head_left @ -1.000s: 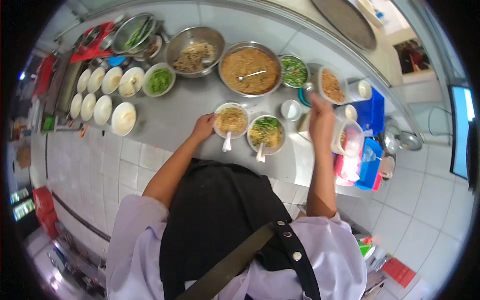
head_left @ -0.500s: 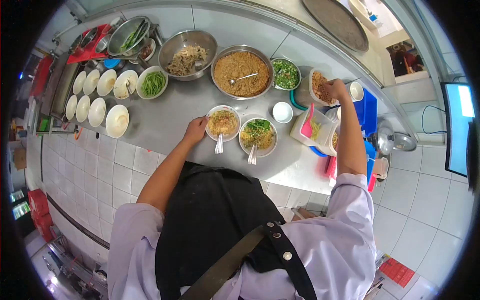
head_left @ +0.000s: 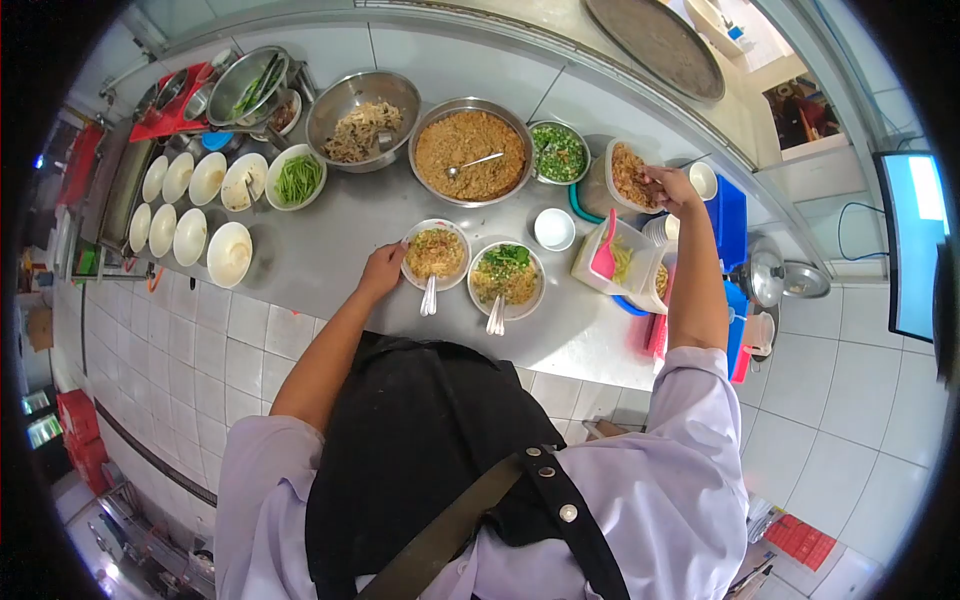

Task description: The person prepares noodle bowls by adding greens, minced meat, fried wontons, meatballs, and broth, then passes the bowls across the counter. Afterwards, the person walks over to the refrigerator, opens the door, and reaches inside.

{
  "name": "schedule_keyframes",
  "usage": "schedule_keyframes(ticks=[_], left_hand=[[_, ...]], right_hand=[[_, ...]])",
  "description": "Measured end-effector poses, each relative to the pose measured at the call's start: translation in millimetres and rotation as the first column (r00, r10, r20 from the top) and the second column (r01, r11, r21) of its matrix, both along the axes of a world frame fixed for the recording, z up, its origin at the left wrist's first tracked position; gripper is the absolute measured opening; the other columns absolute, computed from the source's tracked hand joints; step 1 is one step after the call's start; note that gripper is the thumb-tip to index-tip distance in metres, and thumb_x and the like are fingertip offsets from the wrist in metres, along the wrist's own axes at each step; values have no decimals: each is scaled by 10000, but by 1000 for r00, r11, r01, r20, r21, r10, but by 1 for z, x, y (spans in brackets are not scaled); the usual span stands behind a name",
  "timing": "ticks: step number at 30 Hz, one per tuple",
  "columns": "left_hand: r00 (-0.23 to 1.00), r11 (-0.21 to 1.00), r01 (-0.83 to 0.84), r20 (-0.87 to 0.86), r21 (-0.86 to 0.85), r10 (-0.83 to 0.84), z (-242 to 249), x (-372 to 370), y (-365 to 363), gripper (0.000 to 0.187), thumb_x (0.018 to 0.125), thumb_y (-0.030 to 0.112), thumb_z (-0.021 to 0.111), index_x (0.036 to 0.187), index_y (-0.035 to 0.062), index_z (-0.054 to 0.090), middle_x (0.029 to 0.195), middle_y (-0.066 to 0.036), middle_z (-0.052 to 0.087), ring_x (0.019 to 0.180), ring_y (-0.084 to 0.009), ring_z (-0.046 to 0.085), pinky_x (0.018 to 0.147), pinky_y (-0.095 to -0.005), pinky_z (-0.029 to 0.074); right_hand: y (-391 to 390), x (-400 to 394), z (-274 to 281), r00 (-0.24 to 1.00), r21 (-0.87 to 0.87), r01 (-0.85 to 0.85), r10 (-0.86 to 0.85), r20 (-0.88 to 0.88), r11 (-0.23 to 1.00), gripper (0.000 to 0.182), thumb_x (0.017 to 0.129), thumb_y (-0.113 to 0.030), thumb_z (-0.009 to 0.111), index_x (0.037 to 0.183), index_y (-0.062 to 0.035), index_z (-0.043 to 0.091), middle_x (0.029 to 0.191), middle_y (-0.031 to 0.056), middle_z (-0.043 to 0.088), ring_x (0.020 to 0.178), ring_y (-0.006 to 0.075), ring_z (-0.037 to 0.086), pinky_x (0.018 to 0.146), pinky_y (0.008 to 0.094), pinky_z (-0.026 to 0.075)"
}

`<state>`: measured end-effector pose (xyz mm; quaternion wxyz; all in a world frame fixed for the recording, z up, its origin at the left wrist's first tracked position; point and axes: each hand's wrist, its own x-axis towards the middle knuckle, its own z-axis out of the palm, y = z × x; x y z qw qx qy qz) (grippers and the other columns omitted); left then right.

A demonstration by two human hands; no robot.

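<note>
My left hand (head_left: 382, 270) has its fingers closed on the rim of a white bowl (head_left: 409, 270) of noodles with a pale, crumbly topping. A spoon handle (head_left: 429, 296) leans out of that bowl's near side. Over to the right, my right hand (head_left: 674, 188) reaches into a clear tub (head_left: 597, 190) of brown flaky topping (head_left: 630, 176). Its fingers are bunched at the flakes, and the fingertips are partly hidden. Between the hands stands a second bowl (head_left: 538, 292) with noodles, chopped greens (head_left: 507, 263) and a spoon.
Behind the bowls are a large pan of brown mince (head_left: 470, 145), a bowl of chopped scallions (head_left: 558, 152) and a bowl of shredded meat (head_left: 360, 130). A small white cup (head_left: 554, 229) stands mid-counter. Several white bowls (head_left: 229, 254) line the left. A pink-handled tub (head_left: 590, 262) sits right.
The view has shifted slightly, so the counter's things appear a little lower and further left. My left hand stays at the bowl's rim; my right hand remains in the tub, its fingers slightly shifted.
</note>
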<state>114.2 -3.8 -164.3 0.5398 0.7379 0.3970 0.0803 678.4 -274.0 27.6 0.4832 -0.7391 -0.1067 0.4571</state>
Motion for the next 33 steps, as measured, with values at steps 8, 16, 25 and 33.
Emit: schedule_keyframes(ticks=[8,16,25,33], left_hand=[[1000,999,-9,1,46,9,-10,0,0,474,1082,385,514,1185,-36,707,989,-193,756,923,-262,709,874,-372,524],[995,998,-65,81,26,62,-25,-1,-3,454,1091,366,509,1196,-28,709,963,-154,760,910,-197,696,868,-343,520],[998,997,-59,-4,49,59,-13,0,-7,468,1100,386,488,1235,-8,702,1059,-162,768,990,-226,710,908,-357,522],[940,945,-327,97,-20,327,5,-53,-42,417,1105,346,491,1299,21,668,1046,-71,710,885,-150,659,782,-294,525]], right_hand=[[-16,-40,43,981,66,-18,5,196,998,216,1005,-213,667,1126,-46,734,753,-85,569,536,1,372,466,199,265],[-36,-177,31,969,39,-52,41,244,998,239,1002,-222,669,1167,-78,764,812,-86,632,586,-4,451,503,189,314],[-46,-349,-86,530,-114,-214,213,821,970,283,971,-72,627,1232,-43,732,862,190,610,814,348,638,758,435,520],[-40,-270,-27,93,-60,56,54,994,997,444,918,5,609,1328,-145,684,952,201,617,881,387,622,795,496,509]])
